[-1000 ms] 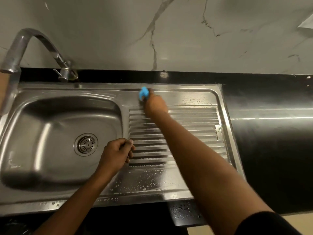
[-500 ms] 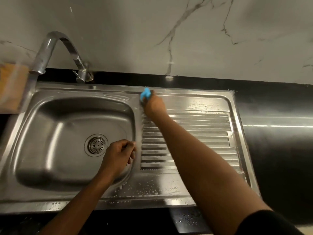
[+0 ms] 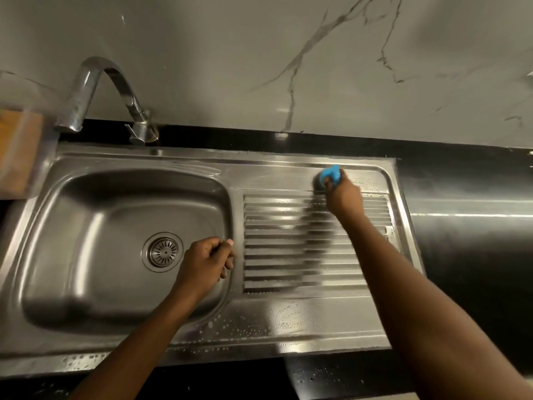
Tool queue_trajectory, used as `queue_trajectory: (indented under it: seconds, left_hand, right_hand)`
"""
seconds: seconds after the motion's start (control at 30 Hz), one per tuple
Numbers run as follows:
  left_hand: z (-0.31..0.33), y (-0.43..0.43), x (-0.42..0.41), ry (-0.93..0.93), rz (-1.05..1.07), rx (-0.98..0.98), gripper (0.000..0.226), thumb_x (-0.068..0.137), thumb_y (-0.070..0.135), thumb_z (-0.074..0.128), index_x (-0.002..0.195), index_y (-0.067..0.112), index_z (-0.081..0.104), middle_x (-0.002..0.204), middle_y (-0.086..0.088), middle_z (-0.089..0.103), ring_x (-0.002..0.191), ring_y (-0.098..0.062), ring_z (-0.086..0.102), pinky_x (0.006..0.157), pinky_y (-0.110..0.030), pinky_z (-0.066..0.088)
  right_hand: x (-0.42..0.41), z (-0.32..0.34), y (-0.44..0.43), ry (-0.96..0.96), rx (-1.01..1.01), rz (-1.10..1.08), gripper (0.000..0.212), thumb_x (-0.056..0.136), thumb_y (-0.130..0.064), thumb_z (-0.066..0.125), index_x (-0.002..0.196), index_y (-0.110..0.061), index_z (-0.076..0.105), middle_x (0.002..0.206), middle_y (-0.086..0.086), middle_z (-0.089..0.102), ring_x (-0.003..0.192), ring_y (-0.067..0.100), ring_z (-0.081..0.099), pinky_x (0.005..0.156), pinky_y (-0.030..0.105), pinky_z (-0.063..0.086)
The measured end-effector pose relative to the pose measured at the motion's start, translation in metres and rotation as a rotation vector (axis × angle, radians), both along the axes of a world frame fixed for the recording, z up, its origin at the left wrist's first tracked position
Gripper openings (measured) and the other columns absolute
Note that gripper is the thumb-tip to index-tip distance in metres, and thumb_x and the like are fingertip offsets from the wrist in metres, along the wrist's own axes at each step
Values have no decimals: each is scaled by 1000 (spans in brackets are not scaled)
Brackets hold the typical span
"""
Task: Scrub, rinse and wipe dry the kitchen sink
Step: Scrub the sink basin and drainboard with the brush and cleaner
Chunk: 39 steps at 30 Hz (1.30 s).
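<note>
The steel sink (image 3: 202,164) is sitting in a black countertop (image 3: 461,255), basin (image 3: 95,241) on the left and ridged drainboard (image 3: 277,226) on the right, and all the action is happening up at the drainboard's far right corner. The right hand (image 3: 344,197) is gripping a blue-handled scrubber (image 3: 331,175), fingers wrapped round the handle, and is pressing its dark pad onto the flat strip just behind the ridges, close to the back rim. The right arm is stretching out across the ridges, throwing a dark reflection down the grooves. The left hand (image 3: 206,262) is resting at the lip between basin and drainboard, fingers curled into a fist with the thumb on top, and nothing is showing inside it. Just beside it, the round drain strainer (image 3: 163,252) is sitting in the basin floor. Soapy droplets (image 3: 259,327) are beading on the flat front strip of the sink and along its near edge. Behind the basin, the curved chrome tap (image 3: 115,79) is arching leftward, its spout hanging over the sink's left edge. A brown, blurred block (image 3: 17,151) is showing at the far left, too smeared to identify. A grey-veined marble wall (image 3: 259,53) is rising behind it all.
</note>
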State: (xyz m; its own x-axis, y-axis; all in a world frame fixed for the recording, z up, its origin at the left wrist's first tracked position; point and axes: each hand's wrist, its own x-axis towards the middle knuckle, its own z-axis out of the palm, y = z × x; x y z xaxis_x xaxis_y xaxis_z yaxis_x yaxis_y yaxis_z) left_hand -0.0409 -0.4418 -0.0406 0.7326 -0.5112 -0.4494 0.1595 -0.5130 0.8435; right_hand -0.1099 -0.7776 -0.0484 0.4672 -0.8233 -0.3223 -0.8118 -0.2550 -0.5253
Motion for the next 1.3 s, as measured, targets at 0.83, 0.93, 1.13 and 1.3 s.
queue_trajectory:
  seconds: [0.83,0.93,1.13,1.3]
  left_hand:
    - [-10,24,23,44,31,-20,33,106,25,58,80,8,71,67,-10,70,54,-17,60,54,-24,48]
    - [-10,27,25,47,46,-35,33,106,26,59,81,8,71,68,-11,71,56,-19,61,56,-28,49]
    - [-4,36,25,18,37,-4,31,105,27,59,82,11,72,70,-10,72,58,-20,63,59,-32,51]
    - [4,48,21,-6,71,1,31,106,27,58,83,11,73,71,-9,72,57,-16,63,57,-25,51]
  right_hand:
    - [16,3,-26,120,2,-80,37,104,-32,59,135,-12,54,113,12,68,100,27,69,91,45,59]
    - [17,4,-27,40,63,-190,39,104,-39,57,133,-13,56,113,12,68,101,29,71,93,49,60]
    - [94,-8,77,-105,134,68,49,106,-45,52,146,-18,48,113,6,67,97,19,64,86,37,55]
    - [137,-8,135,-34,144,323,61,108,-40,49,162,-26,25,123,10,62,99,18,61,88,36,54]
